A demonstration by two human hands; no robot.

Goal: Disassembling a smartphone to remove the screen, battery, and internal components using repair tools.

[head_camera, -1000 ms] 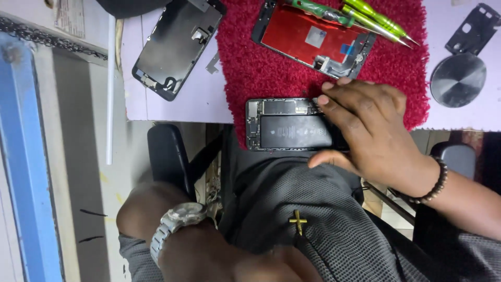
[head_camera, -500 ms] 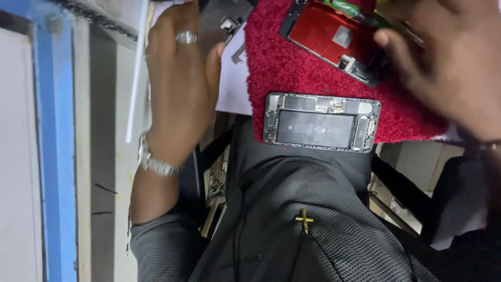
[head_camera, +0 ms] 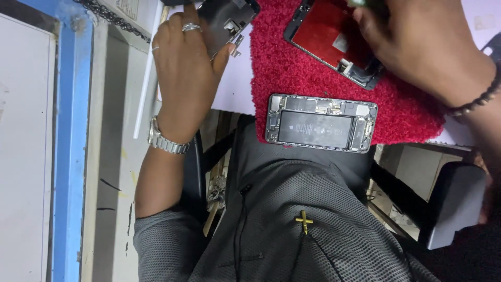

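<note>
Since half a second ago the left hand (head_camera: 185, 73) has stayed up at the desk's left edge, and the opened phone body (head_camera: 321, 122) now sits lower in view, at the near edge of the red mat (head_camera: 271, 62); a second ago the right hand rested on that phone body and has since lifted away to the far side.

The left hand lies palm-down, fingers loosely curled over the near end of a dark rear phone panel (head_camera: 227, 18) that rests on the white desk surface (head_camera: 235, 89) at its far left corner. It presses or lightly grips the panel; whether the fingertips wrap beneath I cannot tell. The right hand (head_camera: 422, 39) is bent over the top of the red-backed screen assembly (head_camera: 334, 42), which lies on the mat's far edge; its fingers are closed around something at the frame's top, seemingly a green-handled tool, though most of it is cut off.

The phone body lies flat, battery and boards exposed, untouched and overhanging the mat's near edge just above the lap.

To do this well, I judge the left hand should pin its panel flat without dragging it, and the right should lift its tool clear of the screen's flex connectors (head_camera: 360, 70). The phone body looks close to sliding off; nudging it further onto the mat would be prudent.
</note>
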